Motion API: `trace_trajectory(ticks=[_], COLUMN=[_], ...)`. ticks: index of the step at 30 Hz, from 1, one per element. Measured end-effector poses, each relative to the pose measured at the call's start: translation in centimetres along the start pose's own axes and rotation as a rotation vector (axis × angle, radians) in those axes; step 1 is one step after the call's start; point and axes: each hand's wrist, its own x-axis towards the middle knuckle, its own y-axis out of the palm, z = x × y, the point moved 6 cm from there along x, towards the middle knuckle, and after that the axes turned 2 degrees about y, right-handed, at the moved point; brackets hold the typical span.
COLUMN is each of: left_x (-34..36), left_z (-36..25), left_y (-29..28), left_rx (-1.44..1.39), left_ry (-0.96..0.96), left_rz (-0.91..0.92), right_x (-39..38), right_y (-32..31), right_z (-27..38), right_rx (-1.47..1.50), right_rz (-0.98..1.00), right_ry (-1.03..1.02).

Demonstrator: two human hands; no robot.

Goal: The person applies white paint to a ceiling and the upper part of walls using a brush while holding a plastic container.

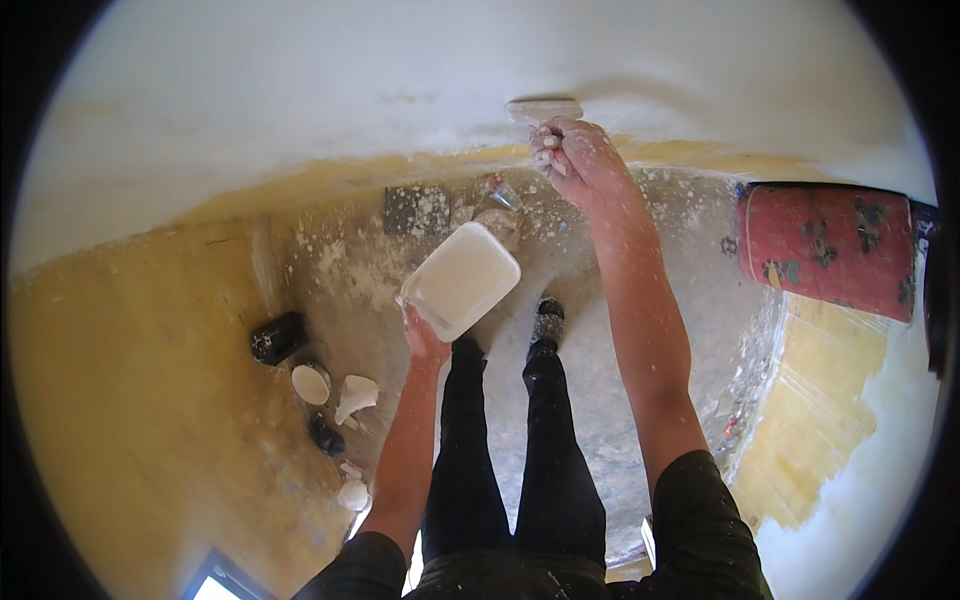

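While clamped in right hand (pixel 580 160), brush (pixel 543 109) lies crosswise, top centre; left hand (pixel 422 335) grips tub (pixel 462 278) below-left.

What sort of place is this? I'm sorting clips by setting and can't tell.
Probably a room being replastered or repainted. The right hand presses a flat tool to a white-coated wall, the left hand holds a tray of white paste, and the floor is spattered white.

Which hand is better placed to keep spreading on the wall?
Right. The right hand grips the white-coated trowel pressed against the white wall; the left hand is lower, holding the white rectangular tray.
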Motion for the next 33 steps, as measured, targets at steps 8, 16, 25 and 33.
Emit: trace_trajectory(ticks=[8, 16, 25, 33], left_x=[0.0, -0.3, -0.3, -0.6], left_z=[-0.4, -0.2, 0.5, 0.2], left_y=[0.8, 2.0, 0.2, 0.5], left_rx=[-0.005, -0.07, -0.052, -0.025], left_ry=[-0.002, -0.032, -0.057, -0.023], left_rz=[-0.025, 0.014, -0.022, -0.009], right_x=[-13.4, 3.4, 10.2, 8.8], right_y=[5.3, -3.8, -12.1, -9.1], right_z=[3.2, -2.0, -12.9, -10.8], right_rx=[-0.118, -0.279, -0.247, 0.008], right_rz=[0.162, 0.183, -0.045, -0.12], right_ry=[-0.366, -0.47, -0.026, 0.103])
